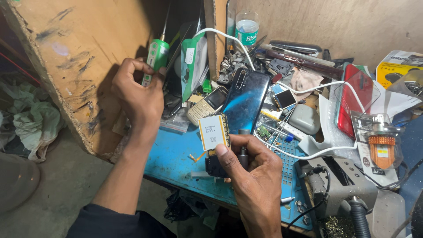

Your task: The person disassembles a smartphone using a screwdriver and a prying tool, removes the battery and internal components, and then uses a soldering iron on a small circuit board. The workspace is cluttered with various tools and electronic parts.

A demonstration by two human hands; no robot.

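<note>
Left hand (139, 94) is raised up-left of the blue mat (176, 158), forearm stretched out from the dark sleeve, wrist bent, fingers curled and clenched round the green screwdriver (155, 59). Its handle pokes out above the knuckles and the shaft points up. The tip is lost in the dark gap by the wooden board (79, 57).

Right hand (251, 169) sits over the mat's middle, palm toward the body, thumb pressed on the lower edge of a small opened phone (215, 141). It grasps the phone together with a grey tool (243, 145) standing upright between the fingers. A white battery (212, 132) shows on the phone. The phone's lower half is hidden behind thumb and palm, and the tool's lower end is buried in the fist.

A dark smartphone (245, 99) lies just beyond the mat's far edge, with a keypad phone (206, 105) beside it. The clutter behind is hard to sort out.
</note>
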